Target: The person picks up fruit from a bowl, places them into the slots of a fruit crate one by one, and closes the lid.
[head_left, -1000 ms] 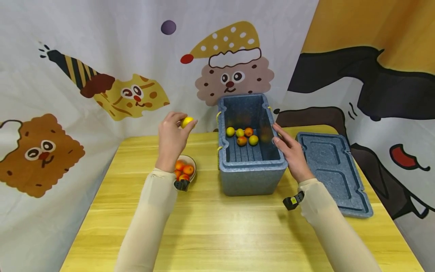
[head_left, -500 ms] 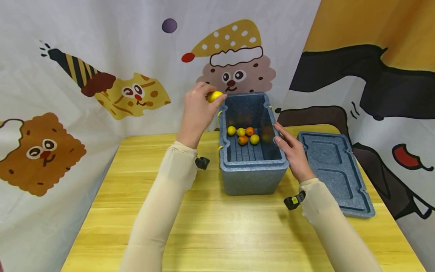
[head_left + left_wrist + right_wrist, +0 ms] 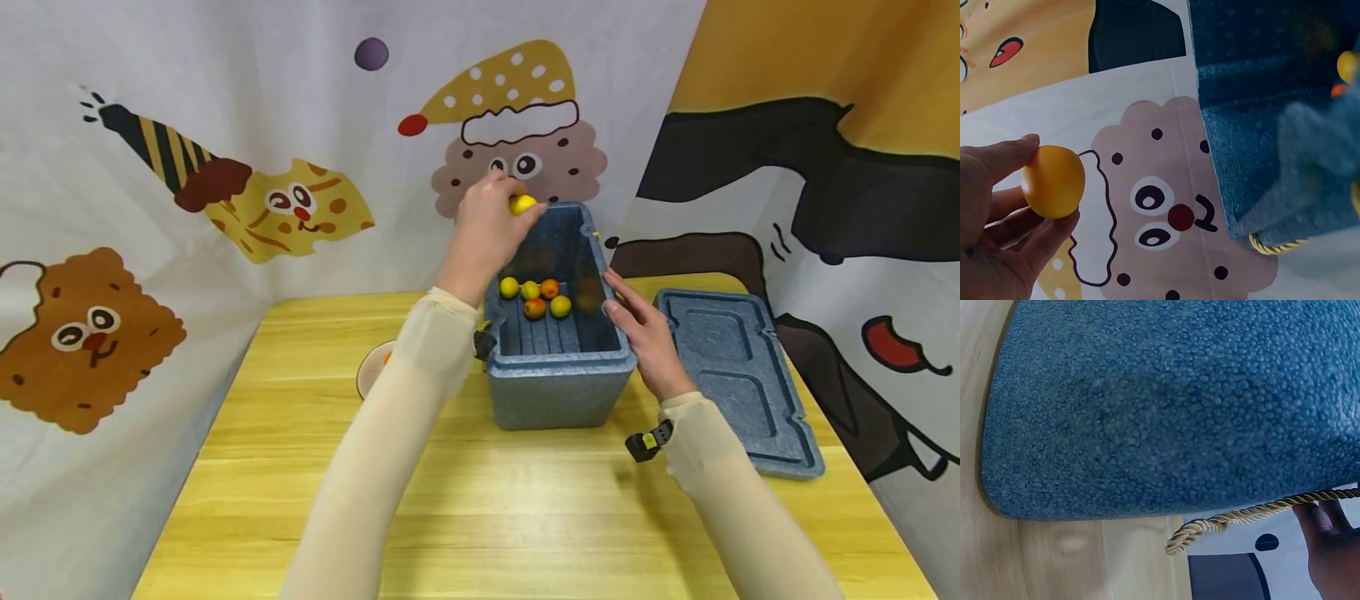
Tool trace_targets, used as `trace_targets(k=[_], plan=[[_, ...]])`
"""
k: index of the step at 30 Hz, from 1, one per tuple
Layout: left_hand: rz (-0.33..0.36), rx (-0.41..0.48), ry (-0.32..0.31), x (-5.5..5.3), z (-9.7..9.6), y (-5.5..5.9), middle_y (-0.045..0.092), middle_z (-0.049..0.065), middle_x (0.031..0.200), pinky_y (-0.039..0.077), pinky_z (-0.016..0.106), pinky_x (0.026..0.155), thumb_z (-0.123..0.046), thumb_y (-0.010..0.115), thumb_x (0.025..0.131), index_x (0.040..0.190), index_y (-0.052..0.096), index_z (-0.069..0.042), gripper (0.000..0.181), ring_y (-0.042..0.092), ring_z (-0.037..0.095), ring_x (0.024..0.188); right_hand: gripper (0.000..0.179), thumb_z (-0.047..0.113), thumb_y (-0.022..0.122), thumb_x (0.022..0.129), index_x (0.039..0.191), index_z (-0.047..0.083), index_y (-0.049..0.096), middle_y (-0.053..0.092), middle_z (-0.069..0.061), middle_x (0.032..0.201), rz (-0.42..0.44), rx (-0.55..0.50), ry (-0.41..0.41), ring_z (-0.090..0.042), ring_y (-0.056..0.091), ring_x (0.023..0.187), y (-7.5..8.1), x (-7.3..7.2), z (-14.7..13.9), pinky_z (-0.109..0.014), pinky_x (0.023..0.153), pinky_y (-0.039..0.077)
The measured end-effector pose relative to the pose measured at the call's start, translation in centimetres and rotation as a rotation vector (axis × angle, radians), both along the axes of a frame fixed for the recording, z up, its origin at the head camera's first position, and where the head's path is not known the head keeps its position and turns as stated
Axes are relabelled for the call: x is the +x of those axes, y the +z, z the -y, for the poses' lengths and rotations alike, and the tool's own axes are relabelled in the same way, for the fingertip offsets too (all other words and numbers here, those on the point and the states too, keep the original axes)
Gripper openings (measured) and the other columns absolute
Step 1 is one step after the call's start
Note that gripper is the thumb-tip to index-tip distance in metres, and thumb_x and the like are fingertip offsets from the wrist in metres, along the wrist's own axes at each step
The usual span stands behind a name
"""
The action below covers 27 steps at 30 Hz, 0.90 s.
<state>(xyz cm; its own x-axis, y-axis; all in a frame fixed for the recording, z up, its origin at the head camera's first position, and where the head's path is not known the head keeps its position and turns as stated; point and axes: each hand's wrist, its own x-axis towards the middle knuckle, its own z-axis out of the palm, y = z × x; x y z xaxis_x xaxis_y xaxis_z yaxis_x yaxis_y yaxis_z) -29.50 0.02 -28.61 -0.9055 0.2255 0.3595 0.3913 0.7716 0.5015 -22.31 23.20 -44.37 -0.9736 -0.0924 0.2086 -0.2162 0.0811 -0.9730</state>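
Observation:
My left hand [image 3: 489,227] pinches a small smooth yellow fruit [image 3: 1054,182] between thumb and fingertips. In the head view it is raised over the far left rim of a blue-grey foam box [image 3: 558,400]. My right hand [image 3: 651,350] rests against the box's right rim, with fairly straight fingers; in the right wrist view its fingers reach up beside a twisted rope handle [image 3: 1260,512]. Inside the box, on its ribbed floor, lie several small fruits, among them a yellow one [image 3: 560,307] and an orange one [image 3: 550,288].
The box's lid [image 3: 738,375] lies flat on the wooden table [image 3: 525,508] to the right. A bowl [image 3: 367,372] with orange fruit stands left of the box, mostly hidden by my left sleeve. A printed cloth [image 3: 315,75] hangs behind the table.
My left hand has moved right, and up from beside the bowl, to over the box's far left rim, still holding the yellow fruit. My right hand stays on the box rim.

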Motion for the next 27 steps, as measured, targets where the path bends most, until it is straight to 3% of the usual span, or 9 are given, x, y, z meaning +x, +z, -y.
trace_targets(k=[7,14,27], plan=[[0.048,-0.056,0.028,-1.1,-1.5,0.1,0.058,0.006,0.115,0.051,0.023,0.086,-0.036,0.067,0.094,0.119,0.07,-0.008,0.038,0.059,0.019,0.103,0.049,0.026,0.051,0.104,0.152,0.02,0.04,0.028,0.006,0.158,-0.003,-0.013,-0.007,-0.017,0.025,0.144,-0.2,0.0,-0.2,-0.045,0.115,0.025],[0.075,-0.149,0.014,-2.5,-2.5,-0.8,0.058,0.009,0.117,0.053,0.022,0.08,-0.035,0.066,0.094,0.119,0.068,-0.005,0.039,0.062,0.019,0.099,0.049,0.025,0.051,0.104,0.152,0.021,0.041,0.029,0.007,0.158,0.005,-0.003,-0.01,-0.016,0.025,0.143,-0.3,0.0,-0.3,-0.043,0.114,0.026],[0.124,-0.177,0.047,-3.7,-3.4,-1.3,0.06,0.009,0.118,0.053,0.026,0.08,-0.035,0.066,0.095,0.119,0.068,-0.005,0.039,0.063,0.02,0.097,0.048,0.024,0.052,0.104,0.151,0.019,0.043,0.03,0.003,0.158,-0.017,-0.029,-0.004,-0.018,0.026,0.143,-0.3,-0.3,0.0,-0.047,0.114,0.025]])
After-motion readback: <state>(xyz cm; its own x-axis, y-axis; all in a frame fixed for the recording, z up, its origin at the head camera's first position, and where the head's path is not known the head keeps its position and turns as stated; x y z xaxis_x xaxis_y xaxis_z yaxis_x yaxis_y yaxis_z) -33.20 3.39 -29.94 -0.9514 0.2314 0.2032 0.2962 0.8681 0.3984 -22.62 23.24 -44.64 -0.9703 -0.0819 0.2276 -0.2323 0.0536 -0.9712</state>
